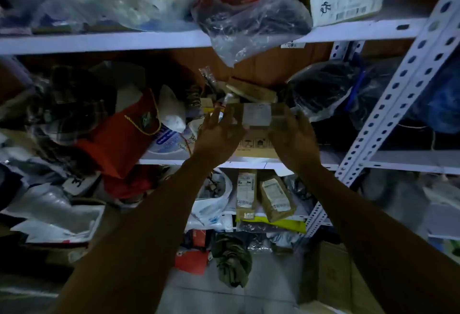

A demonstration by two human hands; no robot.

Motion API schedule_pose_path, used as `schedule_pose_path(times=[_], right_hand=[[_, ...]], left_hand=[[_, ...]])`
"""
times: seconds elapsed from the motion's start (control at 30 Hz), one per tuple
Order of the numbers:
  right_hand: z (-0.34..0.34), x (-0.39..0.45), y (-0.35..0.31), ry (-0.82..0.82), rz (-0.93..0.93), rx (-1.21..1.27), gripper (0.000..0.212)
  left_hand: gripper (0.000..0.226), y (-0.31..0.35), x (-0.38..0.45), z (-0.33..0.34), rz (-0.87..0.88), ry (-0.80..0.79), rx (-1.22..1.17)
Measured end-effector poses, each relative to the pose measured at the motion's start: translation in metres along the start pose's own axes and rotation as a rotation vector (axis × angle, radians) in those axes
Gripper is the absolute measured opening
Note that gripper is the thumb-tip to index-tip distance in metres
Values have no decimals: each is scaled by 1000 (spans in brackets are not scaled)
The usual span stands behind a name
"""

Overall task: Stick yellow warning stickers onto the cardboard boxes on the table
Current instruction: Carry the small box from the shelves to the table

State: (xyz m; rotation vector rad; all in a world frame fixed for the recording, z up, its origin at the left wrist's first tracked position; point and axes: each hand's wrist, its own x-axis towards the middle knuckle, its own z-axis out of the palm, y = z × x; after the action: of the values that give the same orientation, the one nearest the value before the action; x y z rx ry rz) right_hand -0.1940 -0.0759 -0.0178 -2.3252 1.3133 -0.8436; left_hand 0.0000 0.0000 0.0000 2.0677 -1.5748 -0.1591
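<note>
Hands, left (219,134) and right (293,137), hold a labelled box (256,114) between them at the middle shelf (388,159), seemingly stickerless in the dim light, so all sticking remains.

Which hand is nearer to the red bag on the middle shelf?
Left. The left hand is just right of the red bag, on the small cardboard box; the right hand holds the box's far side.
</note>
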Motion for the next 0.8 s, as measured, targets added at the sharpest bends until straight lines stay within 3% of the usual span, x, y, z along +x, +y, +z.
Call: schedule_pose_path(times=[0.17, 0.27, 0.47, 0.63, 0.8], right_hand=[[14, 31, 6, 11, 195, 482, 71], [24, 41, 9, -10, 283, 651, 67], [45, 38, 18, 33, 289, 946, 62], [56, 37, 14, 122, 329, 1005, 62], [55, 38, 11, 132, 337, 1013, 64]], left_hand=[[53, 3, 23, 11, -51, 115, -393], [55, 5, 32, 19, -214, 77, -625], [55, 0, 34, 42, -311, 146, -1027], [57, -3, 37, 48, -322, 176, -1158], [59, -1, 38, 49, -378, 211, -1136]])
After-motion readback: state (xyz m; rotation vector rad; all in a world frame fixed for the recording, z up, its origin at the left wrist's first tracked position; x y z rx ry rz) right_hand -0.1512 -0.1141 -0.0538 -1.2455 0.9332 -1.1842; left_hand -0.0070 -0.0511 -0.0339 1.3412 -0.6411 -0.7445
